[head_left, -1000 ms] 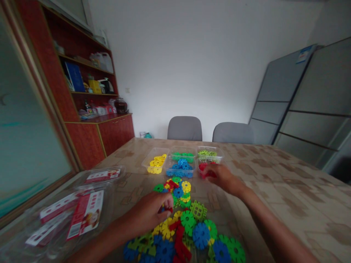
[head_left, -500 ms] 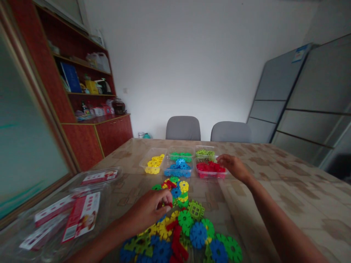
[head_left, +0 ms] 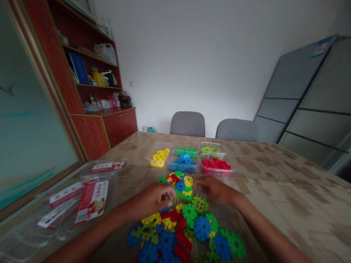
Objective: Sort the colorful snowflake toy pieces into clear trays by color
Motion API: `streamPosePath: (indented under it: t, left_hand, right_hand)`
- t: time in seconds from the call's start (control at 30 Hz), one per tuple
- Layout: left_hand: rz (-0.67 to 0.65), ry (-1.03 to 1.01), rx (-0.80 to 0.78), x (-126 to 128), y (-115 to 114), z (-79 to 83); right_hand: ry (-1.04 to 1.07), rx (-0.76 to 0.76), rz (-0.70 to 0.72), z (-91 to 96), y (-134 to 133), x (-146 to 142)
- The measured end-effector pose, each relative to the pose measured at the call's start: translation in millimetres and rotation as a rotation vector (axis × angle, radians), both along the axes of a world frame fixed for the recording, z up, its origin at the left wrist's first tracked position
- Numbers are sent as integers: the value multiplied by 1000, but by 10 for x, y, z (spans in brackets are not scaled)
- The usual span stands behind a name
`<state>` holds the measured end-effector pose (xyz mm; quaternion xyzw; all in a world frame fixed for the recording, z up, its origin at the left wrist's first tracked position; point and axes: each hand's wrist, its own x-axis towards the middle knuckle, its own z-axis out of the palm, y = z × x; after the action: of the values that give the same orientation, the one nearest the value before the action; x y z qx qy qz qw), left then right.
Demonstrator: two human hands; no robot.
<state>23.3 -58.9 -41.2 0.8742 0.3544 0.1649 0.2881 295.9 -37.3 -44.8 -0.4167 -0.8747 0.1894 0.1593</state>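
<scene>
A pile of flat plastic gear-shaped pieces (head_left: 192,228) in blue, green, yellow and red lies on the table in front of me. My left hand (head_left: 153,200) rests on the pile's far left part, fingers curled round something I cannot make out. My right hand (head_left: 213,188) is on the pile's far right edge, beside a light-green square grid piece (head_left: 200,204), with its fingers bent down and gathered. Beyond the pile stand clear trays sorted by colour: yellow (head_left: 159,157), blue (head_left: 183,165), green (head_left: 185,150), light green (head_left: 210,149) and red (head_left: 216,165).
Clear plastic packaging with red-and-white labels (head_left: 91,199) lies on the table at the left. Two grey chairs (head_left: 188,124) stand at the table's far side. A red-brown shelf cabinet (head_left: 106,126) lines the left wall; grey panels lean at the right.
My right hand has come back from the red tray to the near pile. My left hand stayed on the pile and shifted slightly. The view has tilted a little.
</scene>
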Motion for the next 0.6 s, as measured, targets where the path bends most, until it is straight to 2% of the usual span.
streamPosePath:
  t: [0.1, 0.17, 0.23, 0.33, 0.43, 0.53, 0.6]
  left_hand:
    - [143, -29, 150, -69, 140, -37]
    - [217, -13, 223, -121, 247, -137]
    - [252, 15, 228, -150, 317, -259]
    - [187, 17, 157, -123, 319, -361]
    - [95, -48, 97, -38, 262, -313]
    - [137, -107, 128, 37, 255, -259]
    - [167, -118, 158, 64, 288, -284]
  right_hand:
    - [17, 81, -20, -151, -9, -205]
    - [24, 121, -31, -245, -17, -291]
    - [20, 139, -20, -314, -22, -329]
    - [26, 145, 21, -338, -8, -318]
    - [59, 138, 41, -301, 33, -282]
    - [83, 135, 13, -313, 77, -283]
    - [75, 123, 0, -363, 97, -310]
